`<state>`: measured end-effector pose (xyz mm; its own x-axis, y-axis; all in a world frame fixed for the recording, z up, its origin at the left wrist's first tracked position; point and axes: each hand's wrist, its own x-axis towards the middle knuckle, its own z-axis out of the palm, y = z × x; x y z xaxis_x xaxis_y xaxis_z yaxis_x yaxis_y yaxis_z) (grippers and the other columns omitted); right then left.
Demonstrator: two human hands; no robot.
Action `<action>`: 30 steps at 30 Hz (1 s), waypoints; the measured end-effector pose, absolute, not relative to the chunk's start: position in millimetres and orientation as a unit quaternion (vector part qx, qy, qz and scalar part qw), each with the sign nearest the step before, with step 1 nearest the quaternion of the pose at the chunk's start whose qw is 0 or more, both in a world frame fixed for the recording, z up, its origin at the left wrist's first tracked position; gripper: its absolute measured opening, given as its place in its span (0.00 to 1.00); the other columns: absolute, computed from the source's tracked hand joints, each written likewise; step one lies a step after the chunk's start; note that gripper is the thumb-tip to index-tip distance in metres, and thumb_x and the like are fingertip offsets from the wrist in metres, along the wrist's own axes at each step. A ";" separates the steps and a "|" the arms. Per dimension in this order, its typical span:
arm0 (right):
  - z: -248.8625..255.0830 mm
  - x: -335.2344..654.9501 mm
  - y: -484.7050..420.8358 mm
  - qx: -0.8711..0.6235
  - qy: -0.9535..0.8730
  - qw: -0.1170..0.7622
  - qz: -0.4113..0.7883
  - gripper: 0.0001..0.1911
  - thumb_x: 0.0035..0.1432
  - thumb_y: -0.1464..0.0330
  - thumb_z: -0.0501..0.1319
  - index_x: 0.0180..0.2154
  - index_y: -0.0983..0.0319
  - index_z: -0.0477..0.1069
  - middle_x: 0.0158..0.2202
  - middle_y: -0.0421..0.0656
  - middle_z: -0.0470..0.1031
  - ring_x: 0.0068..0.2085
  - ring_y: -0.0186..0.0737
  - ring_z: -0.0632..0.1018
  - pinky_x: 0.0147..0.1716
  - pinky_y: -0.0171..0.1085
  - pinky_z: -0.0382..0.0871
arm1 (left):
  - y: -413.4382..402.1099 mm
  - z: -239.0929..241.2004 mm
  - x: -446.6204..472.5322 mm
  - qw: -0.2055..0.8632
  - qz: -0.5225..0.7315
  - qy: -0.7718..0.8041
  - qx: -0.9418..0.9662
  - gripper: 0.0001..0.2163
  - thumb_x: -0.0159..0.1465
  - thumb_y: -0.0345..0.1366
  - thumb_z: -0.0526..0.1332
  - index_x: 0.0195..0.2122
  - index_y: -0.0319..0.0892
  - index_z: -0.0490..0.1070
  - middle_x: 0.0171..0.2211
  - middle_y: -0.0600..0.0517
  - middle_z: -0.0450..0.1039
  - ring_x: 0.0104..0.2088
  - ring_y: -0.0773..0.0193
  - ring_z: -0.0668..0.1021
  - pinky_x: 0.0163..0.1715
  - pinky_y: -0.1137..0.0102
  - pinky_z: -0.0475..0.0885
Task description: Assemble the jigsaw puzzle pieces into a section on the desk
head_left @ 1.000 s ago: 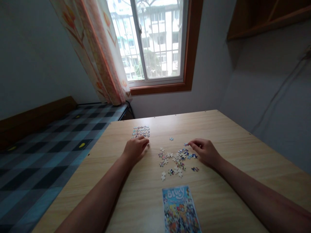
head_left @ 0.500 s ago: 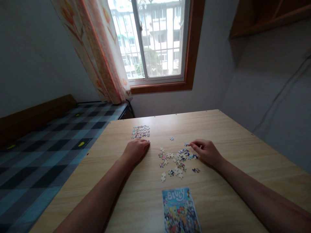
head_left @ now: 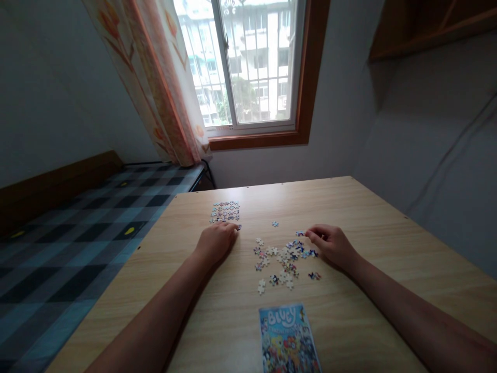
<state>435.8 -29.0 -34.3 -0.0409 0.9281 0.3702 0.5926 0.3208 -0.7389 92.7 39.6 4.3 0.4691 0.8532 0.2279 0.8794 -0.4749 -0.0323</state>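
Note:
My left hand point(head_left: 218, 241) rests on the table just below the laid-out rows of jigsaw puzzle pieces point(head_left: 225, 211). Its fingers are closed, and a small dark puzzle piece point(head_left: 238, 227) shows at their tips. Right of the middle, my right hand point(head_left: 329, 242) has thumb and forefinger pinched together, with a blue puzzle piece point(head_left: 300, 233) at the fingertips. Between the hands spreads a loose heap of jigsaw pieces point(head_left: 286, 255), some with the pale back up, others showing colour. One light-blue piece point(head_left: 275, 224) lies alone beyond the heap.
A picture card marked "Bluey" point(head_left: 288, 336) lies on the wooden table point(head_left: 217, 321) nearest me. To the left is a bed with a checked cover point(head_left: 89, 248). Behind the table are a barred window point(head_left: 256, 67) and a flowered curtain point(head_left: 155, 77).
Both hands stay almost in place. A little more of the piece at my left fingertips shows now. My right hand has shifted very slightly right; the view has tilted slightly.

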 end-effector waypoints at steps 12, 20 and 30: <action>-32.5 433.5 -29.4 -0.546 -0.696 0.415 0.213 0.17 0.62 0.59 0.58 0.31 0.63 0.79 0.27 0.41 0.76 0.27 0.34 0.71 0.28 0.34 0.60 | 33.7 -4.0 103.0 0.068 -0.071 -0.571 -0.815 0.16 0.71 0.40 0.50 0.48 0.46 0.77 0.39 0.48 0.74 0.36 0.62 0.76 0.31 0.70 0.66; -33.1 434.0 -29.9 -0.548 -0.697 0.415 0.204 0.18 0.63 0.58 0.57 0.32 0.63 0.80 0.26 0.42 0.75 0.27 0.34 0.70 0.27 0.34 0.59 | 33.7 -4.9 104.8 0.069 -0.065 -0.585 -0.806 0.16 0.72 0.41 0.49 0.49 0.47 0.75 0.39 0.49 0.73 0.35 0.62 0.76 0.30 0.70 0.64; -34.9 434.2 -28.8 -0.546 -0.685 0.434 0.209 0.18 0.63 0.59 0.58 0.30 0.64 0.78 0.26 0.41 0.74 0.27 0.35 0.70 0.28 0.33 0.60 | 33.7 -6.2 104.7 0.057 -0.074 -0.591 -0.801 0.17 0.71 0.40 0.50 0.56 0.48 0.72 0.44 0.48 0.73 0.38 0.61 0.76 0.34 0.69 0.68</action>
